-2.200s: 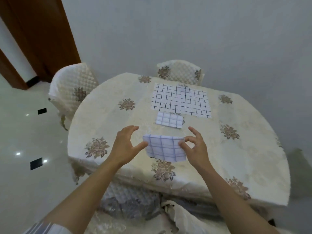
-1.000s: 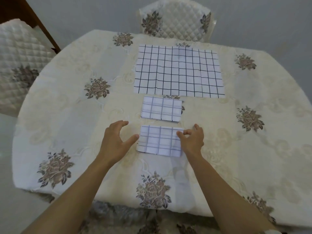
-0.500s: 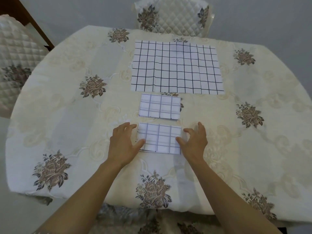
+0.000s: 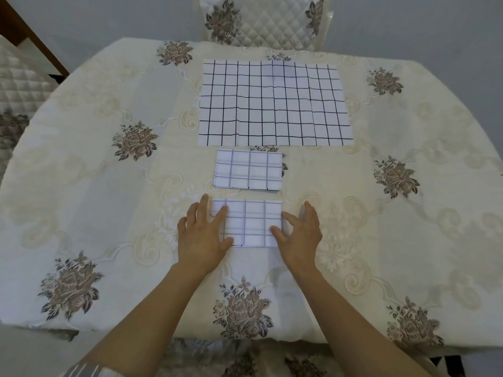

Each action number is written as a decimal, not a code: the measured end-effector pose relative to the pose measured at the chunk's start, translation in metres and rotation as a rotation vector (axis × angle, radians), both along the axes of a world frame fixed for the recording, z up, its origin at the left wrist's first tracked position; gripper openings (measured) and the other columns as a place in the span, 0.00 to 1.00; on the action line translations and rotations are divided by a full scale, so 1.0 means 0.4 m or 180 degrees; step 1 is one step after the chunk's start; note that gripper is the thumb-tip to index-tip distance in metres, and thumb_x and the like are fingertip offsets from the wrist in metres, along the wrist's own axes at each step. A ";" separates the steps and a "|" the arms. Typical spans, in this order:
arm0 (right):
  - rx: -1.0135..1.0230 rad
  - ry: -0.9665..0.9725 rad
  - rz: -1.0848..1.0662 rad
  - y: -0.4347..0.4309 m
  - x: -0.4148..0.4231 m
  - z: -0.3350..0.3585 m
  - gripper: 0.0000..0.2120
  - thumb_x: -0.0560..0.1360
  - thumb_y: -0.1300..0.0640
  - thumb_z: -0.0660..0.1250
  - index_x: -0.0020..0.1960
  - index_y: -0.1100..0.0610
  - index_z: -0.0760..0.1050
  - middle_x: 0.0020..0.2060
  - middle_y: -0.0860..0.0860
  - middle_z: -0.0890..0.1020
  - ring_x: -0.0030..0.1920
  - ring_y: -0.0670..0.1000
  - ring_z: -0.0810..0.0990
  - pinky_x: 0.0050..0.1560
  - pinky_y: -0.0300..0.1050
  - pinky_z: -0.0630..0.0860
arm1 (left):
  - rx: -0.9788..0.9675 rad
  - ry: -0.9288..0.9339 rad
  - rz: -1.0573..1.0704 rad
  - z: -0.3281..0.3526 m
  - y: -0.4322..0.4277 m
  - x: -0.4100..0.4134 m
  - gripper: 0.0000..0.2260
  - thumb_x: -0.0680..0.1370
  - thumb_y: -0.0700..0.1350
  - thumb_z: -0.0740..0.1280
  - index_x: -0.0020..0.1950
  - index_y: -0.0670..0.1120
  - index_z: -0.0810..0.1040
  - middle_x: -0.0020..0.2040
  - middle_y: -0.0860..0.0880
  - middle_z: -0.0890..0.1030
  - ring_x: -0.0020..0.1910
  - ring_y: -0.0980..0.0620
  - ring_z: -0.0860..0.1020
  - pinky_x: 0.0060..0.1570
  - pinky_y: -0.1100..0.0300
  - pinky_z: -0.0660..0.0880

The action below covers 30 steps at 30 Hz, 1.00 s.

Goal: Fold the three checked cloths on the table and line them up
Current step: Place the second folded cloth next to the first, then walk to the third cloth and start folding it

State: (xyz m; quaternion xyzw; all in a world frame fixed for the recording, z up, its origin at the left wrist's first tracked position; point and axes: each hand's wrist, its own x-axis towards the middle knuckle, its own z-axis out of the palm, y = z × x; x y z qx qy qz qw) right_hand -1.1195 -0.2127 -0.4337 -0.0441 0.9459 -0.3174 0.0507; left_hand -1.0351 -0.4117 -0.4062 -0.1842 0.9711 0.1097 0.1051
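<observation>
Three white checked cloths lie in a row running away from me on the table. The far cloth is spread out flat and unfolded. The middle cloth is folded into a small rectangle. The near folded cloth lies flat between my hands. My left hand rests palm down with its fingers over the cloth's left edge. My right hand presses flat against its right edge, thumb on the lower right corner. Neither hand grips anything.
The round table wears a cream tablecloth with brown flower prints. A quilted chair stands at the far side and another chair at the left. A dark wooden door frame is behind the left chair.
The near folded cloth went from held above the table to lying flat on it. My hands have lowered and now press on its left and right edges.
</observation>
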 end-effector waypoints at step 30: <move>-0.0613 0.0081 0.0326 0.094 0.370 0.457 0.32 0.74 0.43 0.69 0.74 0.48 0.64 0.75 0.49 0.63 0.76 0.49 0.58 0.74 0.51 0.58 | 0.2708 0.1474 0.0546 0.347 -0.012 0.299 0.31 0.74 0.58 0.72 0.74 0.58 0.65 0.76 0.52 0.63 0.73 0.50 0.64 0.71 0.43 0.65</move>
